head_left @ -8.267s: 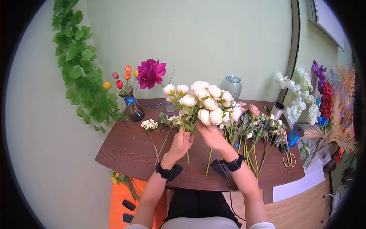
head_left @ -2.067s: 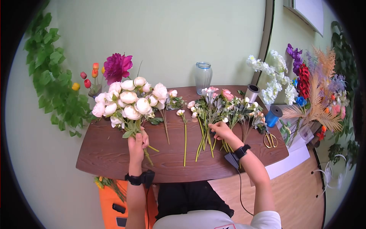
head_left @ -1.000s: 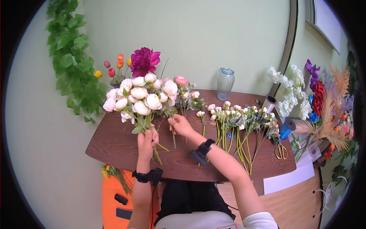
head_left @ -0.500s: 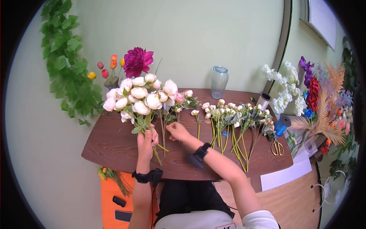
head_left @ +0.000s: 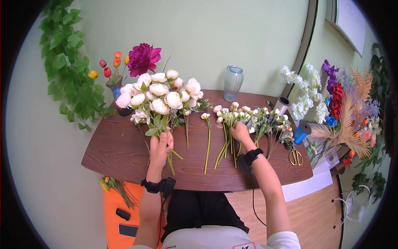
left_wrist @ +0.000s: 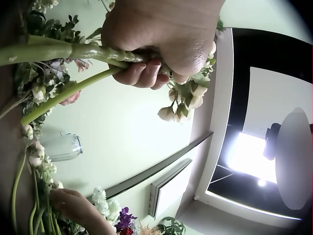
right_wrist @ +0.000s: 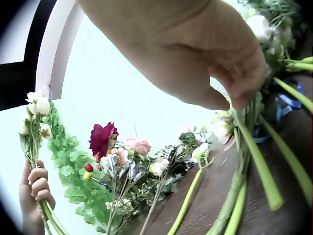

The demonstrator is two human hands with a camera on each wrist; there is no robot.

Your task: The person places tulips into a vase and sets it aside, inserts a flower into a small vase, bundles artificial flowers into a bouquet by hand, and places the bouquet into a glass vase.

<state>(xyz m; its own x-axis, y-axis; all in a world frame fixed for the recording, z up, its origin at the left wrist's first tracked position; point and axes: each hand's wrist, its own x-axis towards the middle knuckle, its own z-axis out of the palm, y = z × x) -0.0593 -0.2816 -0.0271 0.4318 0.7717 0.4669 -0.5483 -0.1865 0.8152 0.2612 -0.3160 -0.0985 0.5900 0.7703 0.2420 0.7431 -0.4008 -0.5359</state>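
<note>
My left hand (head_left: 161, 145) grips the stems of a bouquet of large white peonies (head_left: 159, 101), raised over the table's left side. In the left wrist view thick green stems (left_wrist: 68, 52) pass through its curled fingers. Over the middle of the table, my right hand (head_left: 241, 133) reaches into a row of small white rosebuds (head_left: 234, 113). The right wrist view shows its thumb and fingertip pinching a green flower stem (right_wrist: 239, 188) just below the blooms. Left of that row lies a single white rosebud stem (head_left: 207, 149).
Pink flowers (right_wrist: 137, 145) lie behind the bouquet. A glass vase (head_left: 234, 85) stands at the back edge. Ribbon spools (head_left: 301, 132) and gold-handled scissors (head_left: 295, 157) are at the right. A vase of tulips (head_left: 116, 89) is back left; the wooden table (head_left: 120, 149) has a curved front edge.
The right hand carried pink-flowered stems from the right group to behind the bouquet, let go, and moved back right to the white rosebuds. The left hand earlier shifted left with the bouquet.
</note>
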